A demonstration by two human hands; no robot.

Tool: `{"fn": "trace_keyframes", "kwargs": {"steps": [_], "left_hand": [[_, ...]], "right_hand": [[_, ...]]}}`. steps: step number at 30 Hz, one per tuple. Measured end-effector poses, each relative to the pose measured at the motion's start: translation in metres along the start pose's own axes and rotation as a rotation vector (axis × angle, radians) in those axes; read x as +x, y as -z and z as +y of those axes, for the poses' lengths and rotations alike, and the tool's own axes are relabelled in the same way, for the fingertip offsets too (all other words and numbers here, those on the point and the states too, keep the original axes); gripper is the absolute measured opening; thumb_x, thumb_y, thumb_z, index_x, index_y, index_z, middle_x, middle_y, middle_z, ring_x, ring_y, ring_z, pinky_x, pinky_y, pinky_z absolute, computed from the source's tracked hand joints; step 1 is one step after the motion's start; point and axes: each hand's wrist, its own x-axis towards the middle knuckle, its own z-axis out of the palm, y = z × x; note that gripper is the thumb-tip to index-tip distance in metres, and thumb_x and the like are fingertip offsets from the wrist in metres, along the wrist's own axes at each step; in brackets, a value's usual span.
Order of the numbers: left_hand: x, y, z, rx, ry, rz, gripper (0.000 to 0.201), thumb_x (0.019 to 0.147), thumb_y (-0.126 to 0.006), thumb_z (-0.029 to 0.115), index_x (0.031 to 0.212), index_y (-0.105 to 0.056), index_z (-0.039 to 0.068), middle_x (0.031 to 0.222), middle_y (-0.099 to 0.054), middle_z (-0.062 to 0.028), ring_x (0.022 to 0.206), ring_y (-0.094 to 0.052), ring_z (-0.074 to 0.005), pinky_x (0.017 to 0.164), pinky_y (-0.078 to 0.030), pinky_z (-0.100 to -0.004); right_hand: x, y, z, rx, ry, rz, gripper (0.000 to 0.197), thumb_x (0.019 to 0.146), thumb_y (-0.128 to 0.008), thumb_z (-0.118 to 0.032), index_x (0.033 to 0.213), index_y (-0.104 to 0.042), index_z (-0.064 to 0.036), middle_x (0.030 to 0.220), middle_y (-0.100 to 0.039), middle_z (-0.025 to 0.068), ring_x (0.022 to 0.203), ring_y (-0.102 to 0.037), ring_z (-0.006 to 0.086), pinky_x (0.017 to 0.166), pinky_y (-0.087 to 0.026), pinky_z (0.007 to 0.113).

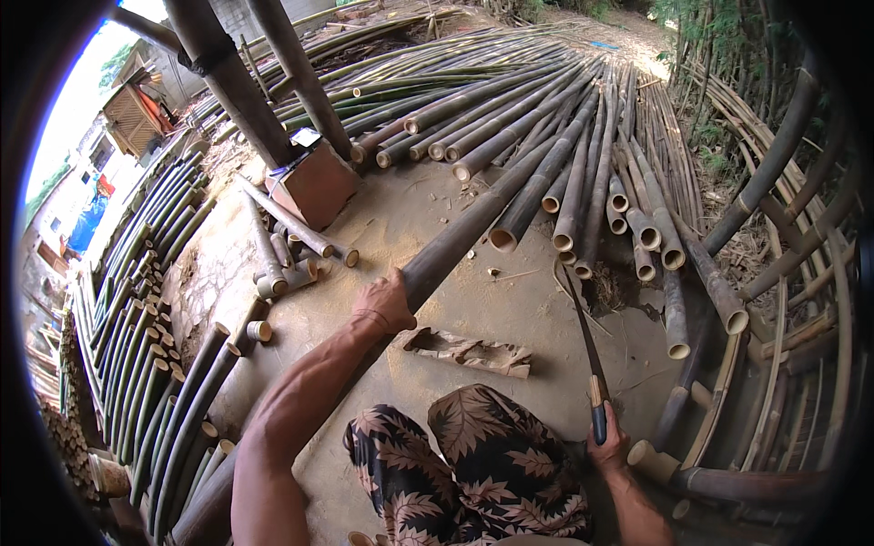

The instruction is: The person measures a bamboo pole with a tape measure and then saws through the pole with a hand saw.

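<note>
I'm seeing left hand (385, 305) gripping long dark bamboo pole (473, 223) | right hand (608, 443) clasping long-bladed knife (587, 364) | step: steadying pole; next likely needs blade brought across.

Long bamboo pole (473, 227): dark, matt, smooth-skinned. Stacked bamboo culms (583, 173): dull grey-green, pale fibrous cut ends. Knife (587, 355): dark dull metal blade, wooden handle with glossy dark grip. Ground (510, 309): rough, dusty concrete. Shorts (473, 464): printed matt cloth.

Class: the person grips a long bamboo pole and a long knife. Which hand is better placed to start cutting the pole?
Right. The right hand already holds the knife, blade pointing toward the pole. The left hand grips the pole, steadying it.
</note>
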Motion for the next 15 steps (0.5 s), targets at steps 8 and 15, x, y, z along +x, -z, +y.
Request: {"fn": "trace_keyframes", "kwargs": {"steps": [8,15], "left_hand": [[-0.172,-0.008,-0.104,0.230,0.083,0.169,0.082,0.063,-0.073,0.025,0.134,-0.040,0.002,0.106,-0.062,-0.0245,0.089,-0.066,-0.0394,0.077,-0.054,-0.0447],[-0.264,-0.090,-0.161,0.126,0.104,0.184,0.076,0.064,-0.075,0.023,0.128,-0.041,0.001,0.108,-0.060,-0.0209,0.101,-0.063,-0.0369,0.083,-0.053,-0.0440]], "right_hand": [[-0.016,-0.060,0.009,-0.182,0.250,-0.125,0.066,0.076,-0.063,-0.009,0.138,-0.046,0.0044,0.100,-0.068,0.0242,0.083,-0.067,0.0421,0.074,-0.055,0.047],[-0.073,-0.096,0.018,-0.431,-0.048,-0.677,0.086,0.071,-0.068,-0.005,0.148,-0.030,-0.0054,0.124,-0.049,0.0201,0.118,-0.049,0.0399,0.098,-0.042,0.048]]}}
